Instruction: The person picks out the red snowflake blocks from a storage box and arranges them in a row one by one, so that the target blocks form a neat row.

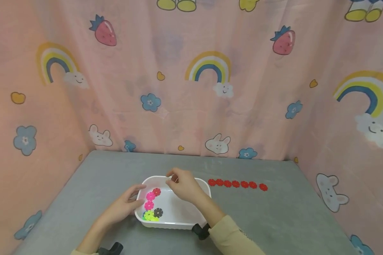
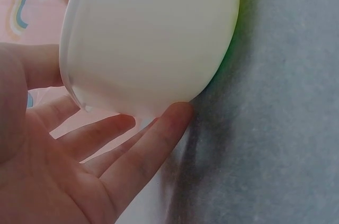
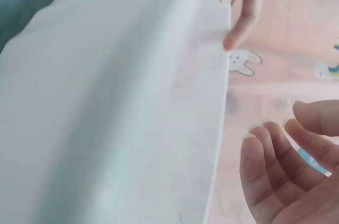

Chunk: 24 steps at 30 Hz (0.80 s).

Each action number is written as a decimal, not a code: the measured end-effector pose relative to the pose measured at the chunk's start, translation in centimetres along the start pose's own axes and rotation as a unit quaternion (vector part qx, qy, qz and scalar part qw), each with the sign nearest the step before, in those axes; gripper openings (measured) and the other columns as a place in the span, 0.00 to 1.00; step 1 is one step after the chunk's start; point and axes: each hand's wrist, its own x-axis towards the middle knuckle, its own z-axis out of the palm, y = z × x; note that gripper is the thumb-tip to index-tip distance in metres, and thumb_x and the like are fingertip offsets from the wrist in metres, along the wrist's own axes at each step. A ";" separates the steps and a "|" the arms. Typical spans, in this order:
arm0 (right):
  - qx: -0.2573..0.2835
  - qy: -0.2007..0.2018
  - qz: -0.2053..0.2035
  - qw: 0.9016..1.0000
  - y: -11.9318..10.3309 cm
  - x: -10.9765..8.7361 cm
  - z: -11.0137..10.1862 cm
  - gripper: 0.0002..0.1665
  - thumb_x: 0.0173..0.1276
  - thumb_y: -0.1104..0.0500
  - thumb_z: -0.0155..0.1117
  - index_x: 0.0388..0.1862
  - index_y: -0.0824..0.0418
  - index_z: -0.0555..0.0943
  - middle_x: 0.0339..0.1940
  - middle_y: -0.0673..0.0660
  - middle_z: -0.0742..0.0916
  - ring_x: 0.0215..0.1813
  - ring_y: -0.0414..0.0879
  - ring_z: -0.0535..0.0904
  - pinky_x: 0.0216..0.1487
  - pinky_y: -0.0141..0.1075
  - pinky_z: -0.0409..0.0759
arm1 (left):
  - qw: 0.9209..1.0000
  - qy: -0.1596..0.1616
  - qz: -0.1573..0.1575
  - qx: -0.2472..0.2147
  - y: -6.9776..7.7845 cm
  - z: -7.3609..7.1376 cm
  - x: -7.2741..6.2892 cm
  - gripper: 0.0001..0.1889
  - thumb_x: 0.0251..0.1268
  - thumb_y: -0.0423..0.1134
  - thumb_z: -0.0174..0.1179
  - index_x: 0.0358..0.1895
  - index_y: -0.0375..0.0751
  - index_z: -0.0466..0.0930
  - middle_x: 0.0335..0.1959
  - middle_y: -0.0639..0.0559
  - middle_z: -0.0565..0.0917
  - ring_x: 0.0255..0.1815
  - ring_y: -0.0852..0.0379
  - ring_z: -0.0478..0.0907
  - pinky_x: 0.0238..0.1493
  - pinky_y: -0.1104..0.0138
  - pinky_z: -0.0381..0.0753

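A white plastic tub (image 1: 178, 225) stands on the table, its sides slightly see-through. My left hand (image 1: 126, 202) grips its left end, the thumb at the rim and the other fingers along the outer wall, as the left wrist view shows (image 2: 106, 155). Over the tub's far rim hovers my right hand (image 1: 185, 186); its fingers (image 3: 254, 176) are loosely bent, and no object shows between them. Inside, at the left, lie flower-shaped plastic discs: one red disc (image 1: 156, 191), pink discs (image 1: 149, 205), a dark grey disc (image 1: 158, 212) and yellow-green discs (image 1: 149, 215).
A row of several red flower-shaped discs (image 1: 236, 183) runs rightward from the tub's far right corner, with a wider gap before the last one. The table (image 1: 274, 223) is grey. A pink patterned curtain (image 1: 178, 120) surrounds its back and sides.
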 end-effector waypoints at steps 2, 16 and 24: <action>0.001 -0.007 0.006 1.000 0.0 0.3 0.6 0.13 0.73 0.57 0.65 0.54 0.58 0.83 0.37 0.50 0.83 0.39 0.45 0.78 0.36 0.34 0.82 | 1.000 0.002 -0.004 -0.001 0.0 0.1 0.0 0.29 0.72 0.43 0.62 0.73 0.48 0.67 0.76 0.31 0.63 0.71 0.27 0.67 0.51 0.49 0.85; 0.010 -0.055 0.058 0.997 0.3 1.5 4.6 0.15 0.70 0.60 0.68 0.54 0.60 0.81 0.32 0.51 0.80 0.30 0.44 0.76 0.29 0.33 0.78 | 1.000 -0.003 0.004 -0.015 -0.2 -0.1 -0.1 0.28 0.73 0.40 0.61 0.73 0.46 0.66 0.77 0.30 0.60 0.71 0.27 0.66 0.51 0.50 0.85; 0.011 -0.059 0.075 0.995 1.0 1.8 6.3 0.15 0.69 0.61 0.69 0.52 0.62 0.80 0.36 0.51 0.82 0.35 0.44 0.76 0.37 0.37 0.81 | 1.000 -0.007 0.006 -0.006 -0.1 -0.1 0.0 0.28 0.73 0.42 0.61 0.74 0.47 0.66 0.77 0.29 0.59 0.72 0.25 0.63 0.52 0.48 0.84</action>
